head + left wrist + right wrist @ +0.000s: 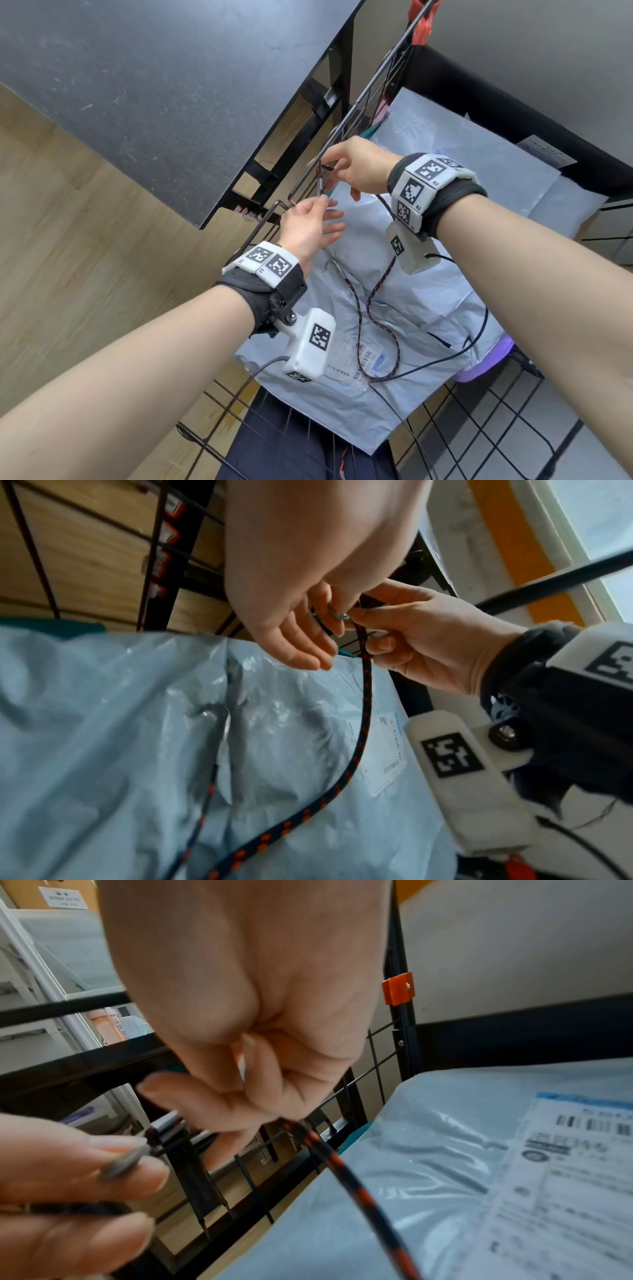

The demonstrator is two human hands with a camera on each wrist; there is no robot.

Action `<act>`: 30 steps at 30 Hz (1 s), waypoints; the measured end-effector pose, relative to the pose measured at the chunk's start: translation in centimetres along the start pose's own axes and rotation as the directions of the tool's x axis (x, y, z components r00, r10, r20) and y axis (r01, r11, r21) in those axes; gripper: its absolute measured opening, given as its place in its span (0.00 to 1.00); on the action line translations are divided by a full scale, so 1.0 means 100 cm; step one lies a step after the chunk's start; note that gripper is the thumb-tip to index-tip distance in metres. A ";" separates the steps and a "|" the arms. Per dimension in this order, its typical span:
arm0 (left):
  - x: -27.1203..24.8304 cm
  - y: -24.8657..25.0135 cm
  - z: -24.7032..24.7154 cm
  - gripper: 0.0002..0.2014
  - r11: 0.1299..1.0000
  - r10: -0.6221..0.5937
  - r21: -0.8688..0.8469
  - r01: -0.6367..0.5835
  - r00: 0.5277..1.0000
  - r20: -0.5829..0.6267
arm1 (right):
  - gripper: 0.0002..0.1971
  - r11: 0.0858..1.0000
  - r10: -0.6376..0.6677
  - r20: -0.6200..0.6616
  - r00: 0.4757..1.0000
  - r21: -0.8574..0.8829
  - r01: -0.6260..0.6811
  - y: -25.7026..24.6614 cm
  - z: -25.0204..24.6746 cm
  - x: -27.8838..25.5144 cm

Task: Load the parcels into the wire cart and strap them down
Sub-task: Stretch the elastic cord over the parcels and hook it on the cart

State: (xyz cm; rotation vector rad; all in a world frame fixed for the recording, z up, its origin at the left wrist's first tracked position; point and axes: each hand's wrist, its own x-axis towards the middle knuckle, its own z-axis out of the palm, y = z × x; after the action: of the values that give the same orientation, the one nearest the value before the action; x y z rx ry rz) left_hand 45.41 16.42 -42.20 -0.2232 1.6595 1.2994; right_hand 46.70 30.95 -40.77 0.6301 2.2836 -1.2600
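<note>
Both arms reach forward; left grip [310, 224] pinches, other fingers loose; right grip [356, 168] curled, pinching

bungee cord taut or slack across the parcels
Slack: the cord lies in loose loops on the parcels, its far hook unattached.

It looks like a stockroom or parcel-handling room: a black worktable [164, 102] stands left of the gripping hands, white shelving [41, 969] behind them, wood-look flooring [68, 257] below.

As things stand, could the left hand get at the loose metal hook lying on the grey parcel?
Probably yes. The loose hook lies uncovered on the grey parcel, just below the left hand; nothing sits between them, though that hand is pinching the bungee cord.
</note>
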 end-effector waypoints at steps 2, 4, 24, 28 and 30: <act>-0.003 -0.001 -0.004 0.10 0.992 -0.015 0.123 0.013 1.000 0.015 | 0.22 0.998 0.011 -0.081 0.997 -0.053 -0.016 0.004 0.001 -0.006; -0.009 0.000 -0.008 0.10 0.971 -0.061 0.234 0.048 0.997 0.048 | 0.20 0.999 0.007 -0.145 0.989 -0.032 -0.012 0.007 0.004 -0.013; -0.077 -0.057 0.007 0.10 0.814 -0.214 0.580 0.031 0.944 0.250 | 0.11 0.932 0.146 -0.071 0.987 0.344 -0.113 0.029 0.054 -0.101; -0.080 -0.054 0.003 0.12 0.839 -0.211 0.544 0.032 0.939 0.271 | 0.10 0.891 0.192 -0.121 0.974 0.438 -0.121 0.041 0.059 -0.111; -0.079 -0.047 0.000 0.15 0.862 -0.199 0.505 0.039 0.943 0.266 | 0.09 0.864 0.219 -0.123 0.968 0.485 -0.134 0.044 0.060 -0.117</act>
State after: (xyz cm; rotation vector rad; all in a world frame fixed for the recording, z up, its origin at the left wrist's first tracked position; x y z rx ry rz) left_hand 52.44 11.36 -39.19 0.1790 1.6135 0.7307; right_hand 59.56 25.89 -39.64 1.1354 1.9852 -1.7444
